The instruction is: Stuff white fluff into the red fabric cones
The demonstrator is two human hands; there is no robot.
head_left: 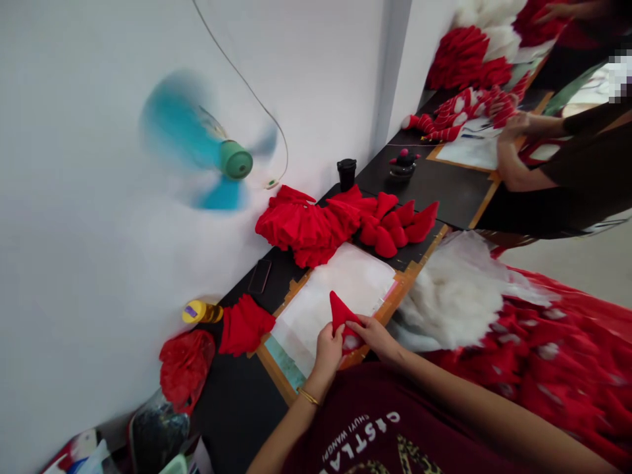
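Right now we hold a small red felt cone (340,315) over the near edge of the white work mat (345,289) that lies on the black table (434,187). Our left hand (328,345) pinches its lower left side, and our right hand (376,334) closes on the open base, where a tuft of white stuffing (351,342) shows — so both hands are shut on the piece. We judge it light, soft and easily crushed, best gripped at the hem rather than the floppy tip. Both forearms reach in from the near edge, wrists low and bent inward, fingers curled. A heap of white filling (454,289) sits just right of the mat, a pile of red cones (340,224) lies at the mat's far edge, and another person's hands (513,125) work farther along.
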